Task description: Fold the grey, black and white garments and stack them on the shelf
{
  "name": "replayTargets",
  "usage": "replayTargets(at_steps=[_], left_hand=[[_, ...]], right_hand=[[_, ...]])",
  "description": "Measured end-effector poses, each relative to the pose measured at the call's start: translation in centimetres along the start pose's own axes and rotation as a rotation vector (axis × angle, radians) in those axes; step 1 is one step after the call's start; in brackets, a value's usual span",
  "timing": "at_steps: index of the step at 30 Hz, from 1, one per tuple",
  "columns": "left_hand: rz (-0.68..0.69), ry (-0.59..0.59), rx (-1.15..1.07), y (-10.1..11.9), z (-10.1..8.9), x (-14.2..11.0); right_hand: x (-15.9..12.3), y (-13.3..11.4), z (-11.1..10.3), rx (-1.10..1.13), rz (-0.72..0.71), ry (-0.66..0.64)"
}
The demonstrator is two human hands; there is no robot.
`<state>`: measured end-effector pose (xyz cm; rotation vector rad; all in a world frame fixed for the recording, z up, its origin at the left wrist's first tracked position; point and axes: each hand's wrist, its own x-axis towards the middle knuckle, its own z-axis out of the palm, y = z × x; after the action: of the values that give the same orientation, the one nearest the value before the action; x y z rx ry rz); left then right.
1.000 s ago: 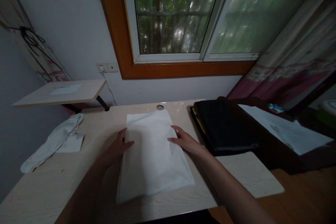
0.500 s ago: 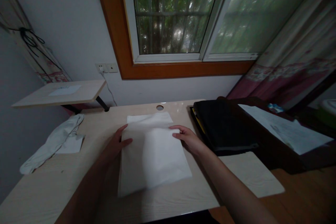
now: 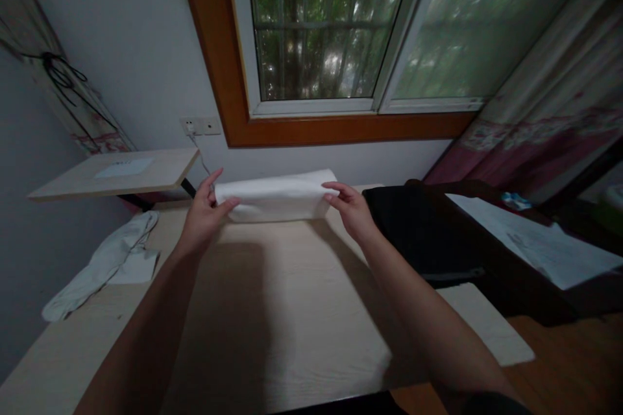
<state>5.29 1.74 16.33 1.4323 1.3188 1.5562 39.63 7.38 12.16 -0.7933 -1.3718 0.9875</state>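
Observation:
A white sheet (image 3: pixel 280 198), paper or thin cloth, is held up between my two hands above the far part of the desk (image 3: pixel 311 311). It looks bent or folded over along its width, and its lower edge hangs close to the desktop. My left hand (image 3: pixel 204 211) grips its left end, thumb in front and fingers behind, partly spread. At the right end, my right hand (image 3: pixel 351 207) pinches it between thumb and fingers. Shadows of the arms and sheet fall across the desktop.
A raised wooden shelf (image 3: pixel 121 172) stands at the left, with a crumpled white cloth (image 3: pixel 104 266) below it. To the right lie a black case (image 3: pixel 418 227) and a paper sheet (image 3: pixel 525 240) on dark furniture. A window (image 3: pixel 331 26) is behind the desk.
Both hands have lifted the white sheet off the desk and carried it away from me toward the wall. Its broad face, seen flat before, now appears as a narrow band.

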Motion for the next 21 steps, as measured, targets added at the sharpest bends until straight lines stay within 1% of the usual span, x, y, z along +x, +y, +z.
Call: replayTargets(at_steps=[1, 3, 5, 6, 8, 9, 11, 12, 14, 16, 19, 21], left_hand=[[0.036, 0.003, 0.017, -0.1, -0.3, -0.1], [0.037, -0.037, 0.055, -1.1, -1.0, -0.7], [-0.046, -0.131, 0.109, -2.9, -2.0, -2.0], [-0.093, -0.175, 0.153, -3.9, -2.5, -2.9], [-0.202, -0.308, 0.2, -6.2, -3.3, -4.7], [-0.247, -0.378, 0.21, -7.2, -3.7, -5.7], [-0.289, -0.454, 0.23, -8.6, -4.3, -7.3], [-0.322, -0.479, 0.219, -9.0, -4.5, -8.0], [-0.378, -0.52, 0.167, -9.1, -5.0, -8.9], [-0.428, -0.581, 0.145, -8.5, -5.5, -9.4], [-0.48, -0.676, 0.198, -7.1, -6.1, -9.7], [-0.507, -0.685, 0.23, -6.3, -6.3, -9.7]], right_hand=[[-0.2, -0.1, -0.2, -0.013, -0.018, -0.012], [-1.3, 0.2, -0.8, -0.032, 0.005, -0.074], [-3.2, 1.0, -1.5, -0.012, 0.1, -0.182], [-4.4, 1.5, -1.8, 0.009, 0.166, -0.264], [-6.6, 2.5, -2.3, 0.066, 0.312, -0.398], [-7.6, 3.0, -2.5, 0.051, 0.385, -0.47], [-9.1, 3.7, -2.8, -0.019, 0.445, -0.515], [-9.5, 3.9, -3.0, -0.056, 0.457, -0.522], [-10.0, 3.9, -3.2, -0.111, 0.457, -0.516], [-10.1, 3.8, -3.2, -0.149, 0.456, -0.512], [-9.9, 3.8, -3.1, -0.182, 0.461, -0.495], [-9.7, 4.1, -3.0, -0.176, 0.473, -0.479]])
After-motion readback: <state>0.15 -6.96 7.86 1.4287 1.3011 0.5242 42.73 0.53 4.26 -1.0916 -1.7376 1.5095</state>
